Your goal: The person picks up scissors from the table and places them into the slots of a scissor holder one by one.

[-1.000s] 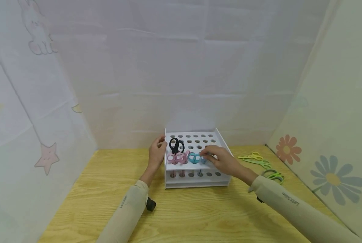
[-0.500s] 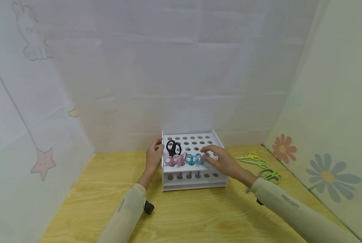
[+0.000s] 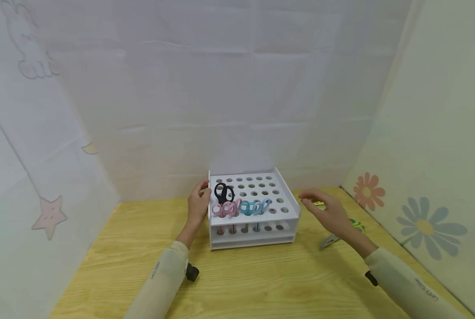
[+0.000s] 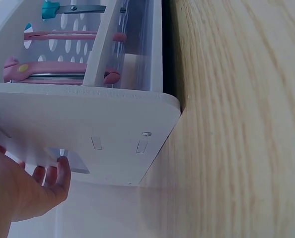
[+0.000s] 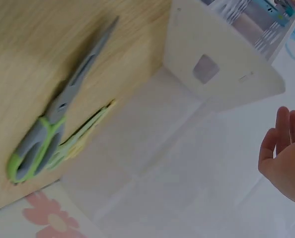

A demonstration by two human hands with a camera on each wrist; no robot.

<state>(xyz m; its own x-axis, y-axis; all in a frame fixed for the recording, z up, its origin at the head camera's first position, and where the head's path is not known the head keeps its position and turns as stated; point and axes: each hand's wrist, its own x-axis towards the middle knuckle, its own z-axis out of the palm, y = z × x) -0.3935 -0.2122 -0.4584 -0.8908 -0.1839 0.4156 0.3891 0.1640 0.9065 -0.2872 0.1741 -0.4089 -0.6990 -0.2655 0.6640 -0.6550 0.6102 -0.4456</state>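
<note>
A white rack with rows of round holes stands on the wooden table. In its front row, handles up, are two pink scissors, teal scissors and light blue scissors; black-handled scissors stand behind the pink ones. My left hand rests against the rack's left side panel, its bent fingers at the cutout. My right hand hovers right of the rack, fingers loosely bent, holding nothing.
To the right lie grey-and-green scissors, with pale green scissors and yellow scissors beyond them, partly covered by my right hand in the head view. A white sheet hangs behind the table.
My right hand has let go of the light blue scissors and moved right, away from the rack. The light blue scissors stay in the front row. My left hand keeps its place.
</note>
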